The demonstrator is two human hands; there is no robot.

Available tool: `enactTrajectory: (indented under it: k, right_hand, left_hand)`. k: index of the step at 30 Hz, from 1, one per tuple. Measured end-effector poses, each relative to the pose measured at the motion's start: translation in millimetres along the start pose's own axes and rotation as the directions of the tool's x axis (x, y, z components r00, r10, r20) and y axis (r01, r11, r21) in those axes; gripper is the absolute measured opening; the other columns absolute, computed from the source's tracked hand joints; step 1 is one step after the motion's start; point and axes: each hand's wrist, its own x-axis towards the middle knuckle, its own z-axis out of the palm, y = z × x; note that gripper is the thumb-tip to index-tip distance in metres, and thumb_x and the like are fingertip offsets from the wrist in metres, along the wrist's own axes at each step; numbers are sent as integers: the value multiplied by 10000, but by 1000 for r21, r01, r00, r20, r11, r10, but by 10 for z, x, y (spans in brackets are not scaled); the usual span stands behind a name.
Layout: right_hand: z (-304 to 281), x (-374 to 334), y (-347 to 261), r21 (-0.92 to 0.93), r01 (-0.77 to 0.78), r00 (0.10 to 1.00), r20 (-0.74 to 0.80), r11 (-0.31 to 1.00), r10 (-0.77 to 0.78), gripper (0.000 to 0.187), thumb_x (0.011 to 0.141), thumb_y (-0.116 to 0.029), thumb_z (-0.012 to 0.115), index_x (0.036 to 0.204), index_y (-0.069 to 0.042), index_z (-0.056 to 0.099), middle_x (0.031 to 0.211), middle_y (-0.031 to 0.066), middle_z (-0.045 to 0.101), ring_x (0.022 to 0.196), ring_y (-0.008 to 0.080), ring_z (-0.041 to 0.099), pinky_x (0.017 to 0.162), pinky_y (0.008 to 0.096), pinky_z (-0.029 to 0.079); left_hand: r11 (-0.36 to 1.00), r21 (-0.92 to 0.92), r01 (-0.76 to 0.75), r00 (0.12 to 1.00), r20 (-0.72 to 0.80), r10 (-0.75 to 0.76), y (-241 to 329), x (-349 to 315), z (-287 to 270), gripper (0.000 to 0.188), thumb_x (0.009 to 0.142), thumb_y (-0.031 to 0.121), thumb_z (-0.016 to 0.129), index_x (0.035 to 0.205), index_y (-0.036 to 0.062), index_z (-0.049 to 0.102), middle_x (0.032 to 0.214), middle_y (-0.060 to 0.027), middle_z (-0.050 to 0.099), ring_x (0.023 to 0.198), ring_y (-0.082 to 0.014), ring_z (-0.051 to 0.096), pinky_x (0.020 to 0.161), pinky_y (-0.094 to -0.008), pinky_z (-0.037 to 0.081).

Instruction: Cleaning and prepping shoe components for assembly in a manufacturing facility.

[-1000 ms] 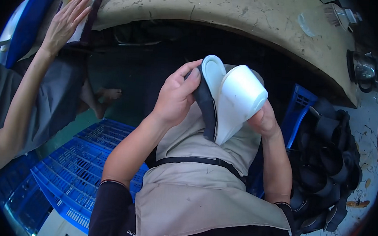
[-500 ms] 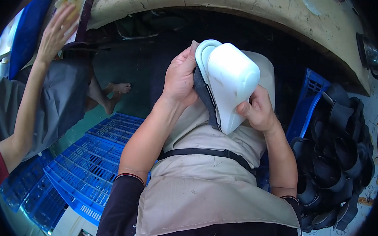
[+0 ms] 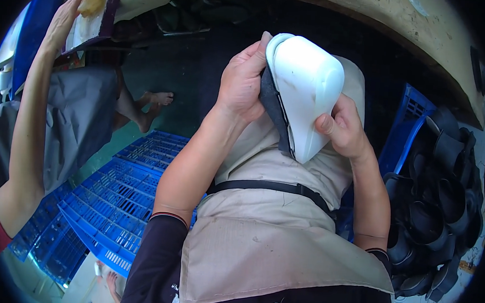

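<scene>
A white shoe last point(image 3: 308, 72) sits tilted over my lap, its narrow end toward me. Along its left side lies a dark shoe upper point(image 3: 276, 106), and a pale rim point(image 3: 273, 47) curves around the far end. My left hand point(image 3: 243, 82) is closed on the upper and that rim, its thumb pressed at the top edge. Wrapped around the right side of the last is my right hand point(image 3: 345, 129), thumb on the white surface. The fingers of both hands are partly hidden behind the last and upper.
Blue plastic crates point(image 3: 112, 199) stand at my left; another blue crate point(image 3: 402, 128) is at my right, beside a heap of black shoe uppers point(image 3: 436, 202). A worn table point(image 3: 318, 2) spans the far side. At left, a co-worker's arm point(image 3: 30, 122) reaches over a stained board point(image 3: 89, 17).
Both my hands and the last have shifted slightly away from me and to the right, with the last turned a little. The co-worker's hand has moved farther away.
</scene>
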Motion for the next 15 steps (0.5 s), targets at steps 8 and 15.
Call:
enactTrajectory:
  k: [8,15]
  right_hand:
    - [39,334,-258,-83,-80,997,4,993,80,643,874,-404,749,1301,40,564,1107,205,692,943,306,679,867,386,540]
    - [-9,476,-852,-139,-57,998,22,989,61,764,859,-353,754,1457,24,463,1239,226,668,1039,359,673,933,418,521]
  left_hand:
    - [995,100,5,1000,-29,-3,389,206,28,354,1063,316,545,1166,2,672,954,-63,705,802,-104,653,692,-230,543]
    - [990,138,-11,999,-40,16,693,232,291,325,1059,253,551,1190,-17,677,985,-73,690,847,-99,596,735,-233,493]
